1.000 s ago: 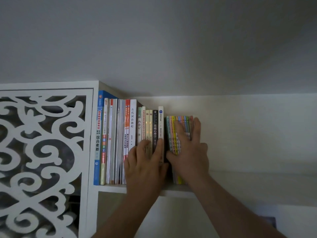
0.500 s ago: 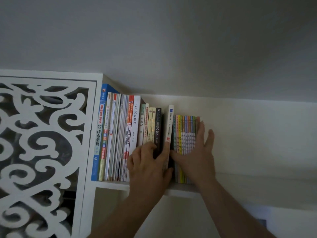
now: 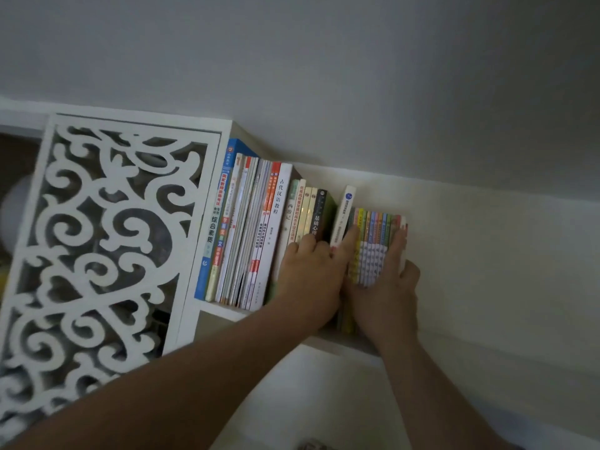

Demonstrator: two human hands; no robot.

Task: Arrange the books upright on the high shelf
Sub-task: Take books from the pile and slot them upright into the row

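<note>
right hand (image 3: 388,287) wraps its curled fingers round the thin colourful books (image 3: 373,245) centre-right of frame, spines upright, left hand (image 3: 311,271) pinching the white book (image 3: 342,216) just left, gap beyond.

Row of upright paperback books (image 3: 259,228) stood on white wooden shelf (image 3: 224,311), right of carved white lattice panel (image 3: 97,248).
</note>
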